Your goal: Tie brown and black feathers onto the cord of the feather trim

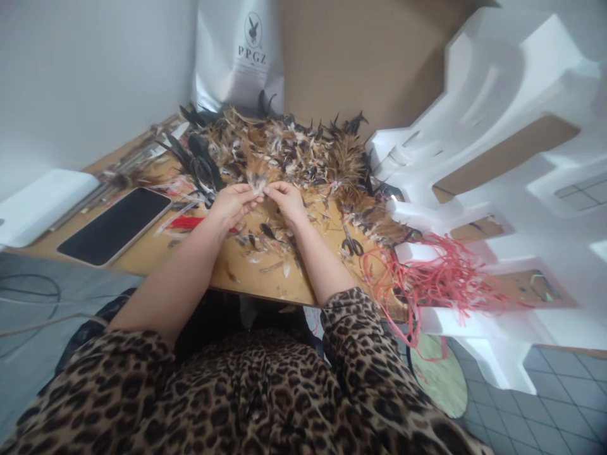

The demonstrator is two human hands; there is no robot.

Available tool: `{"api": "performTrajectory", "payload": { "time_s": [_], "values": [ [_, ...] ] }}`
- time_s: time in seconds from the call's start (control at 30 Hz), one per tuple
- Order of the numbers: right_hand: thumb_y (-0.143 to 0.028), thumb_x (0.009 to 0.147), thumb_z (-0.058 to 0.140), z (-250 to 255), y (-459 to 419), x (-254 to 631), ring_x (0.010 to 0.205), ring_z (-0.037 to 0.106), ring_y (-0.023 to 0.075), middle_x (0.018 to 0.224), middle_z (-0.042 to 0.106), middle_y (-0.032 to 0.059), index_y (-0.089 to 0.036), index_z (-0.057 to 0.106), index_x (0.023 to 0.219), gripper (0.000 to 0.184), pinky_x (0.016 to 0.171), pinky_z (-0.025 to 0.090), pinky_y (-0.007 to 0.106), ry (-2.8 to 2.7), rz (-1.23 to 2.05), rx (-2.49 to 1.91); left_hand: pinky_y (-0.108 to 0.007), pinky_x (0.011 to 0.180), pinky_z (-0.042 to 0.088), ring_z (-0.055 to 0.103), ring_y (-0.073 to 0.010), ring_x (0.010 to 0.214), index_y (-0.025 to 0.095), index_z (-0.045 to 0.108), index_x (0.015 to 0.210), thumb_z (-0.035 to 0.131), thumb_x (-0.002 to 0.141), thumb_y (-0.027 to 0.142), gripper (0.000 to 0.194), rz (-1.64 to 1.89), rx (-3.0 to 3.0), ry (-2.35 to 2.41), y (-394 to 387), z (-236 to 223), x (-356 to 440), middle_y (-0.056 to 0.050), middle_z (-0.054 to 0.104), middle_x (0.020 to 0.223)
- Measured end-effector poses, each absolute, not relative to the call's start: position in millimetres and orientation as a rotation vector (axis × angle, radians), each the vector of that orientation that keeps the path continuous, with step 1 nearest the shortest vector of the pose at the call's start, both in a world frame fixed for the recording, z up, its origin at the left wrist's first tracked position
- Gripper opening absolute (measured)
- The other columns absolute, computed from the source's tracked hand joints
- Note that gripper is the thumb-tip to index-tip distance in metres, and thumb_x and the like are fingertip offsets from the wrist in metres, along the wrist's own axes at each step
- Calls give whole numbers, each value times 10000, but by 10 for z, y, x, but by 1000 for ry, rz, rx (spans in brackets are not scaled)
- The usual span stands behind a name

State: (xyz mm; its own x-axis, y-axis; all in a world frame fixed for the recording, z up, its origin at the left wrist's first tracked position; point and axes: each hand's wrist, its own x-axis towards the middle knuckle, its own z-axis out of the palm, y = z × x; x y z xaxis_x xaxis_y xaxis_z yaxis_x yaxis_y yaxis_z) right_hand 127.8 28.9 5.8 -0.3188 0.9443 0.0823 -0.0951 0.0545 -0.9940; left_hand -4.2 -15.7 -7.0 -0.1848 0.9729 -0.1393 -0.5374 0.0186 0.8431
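Over the middle of the table, a small bunch of brown and white feathers [258, 172] is pinched between both hands. My left hand [236, 203] has its fingertips closed on the white lower end of the bunch. Opposite it, my right hand [287, 199] grips the same end between thumb and fingers. The exact finger contact is partly blurred. Behind them spreads a large heap of brown, white and black feathers [303, 148]. Long black feathers [196, 161] lie left of my hands, near a red bundle of strands [186, 223].
A phone [115, 226] lies on the table [265, 278] at left. Scissors [351, 243] sit to the right, beside tangled red ribbon [441, 272]. White foam packing [493, 82] fills the right side. A silver-white bag [241, 76] stands behind the heap. Loose feather bits litter the tabletop.
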Motion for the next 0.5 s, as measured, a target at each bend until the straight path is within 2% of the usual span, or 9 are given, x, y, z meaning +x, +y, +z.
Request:
{"api": "performTrajectory", "payload": {
  "time_s": [0.17, 0.33, 0.5],
  "values": [
    [-366, 609, 734, 42, 318, 1291, 557, 472, 50, 599, 588, -46, -150, 618, 710, 265, 606, 407, 192, -1415, 1447, -895, -113, 494, 450, 627, -70, 562, 86, 636, 656, 682, 663, 13, 87, 1522, 551, 893, -153, -55, -60, -66, 681, 663],
    [-402, 605, 750, 41, 321, 1279, 576, 493, 52, 673, 615, -31, -160, 617, 785, 329, 605, 420, 196, -1366, 1488, -874, -121, 492, 451, 625, -73, 555, 79, 649, 691, 692, 656, 12, 87, 1492, 556, 892, -164, -40, -54, -65, 678, 661],
    [-428, 597, 753, 10, 329, 1272, 552, 480, 44, 619, 587, -47, -166, 598, 745, 339, 550, 390, 174, -1349, 1512, -833, -120, 493, 457, 629, -76, 561, 78, 657, 698, 688, 660, 17, 78, 1489, 568, 876, -161, -60, -57, -66, 680, 666]
  ]
}}
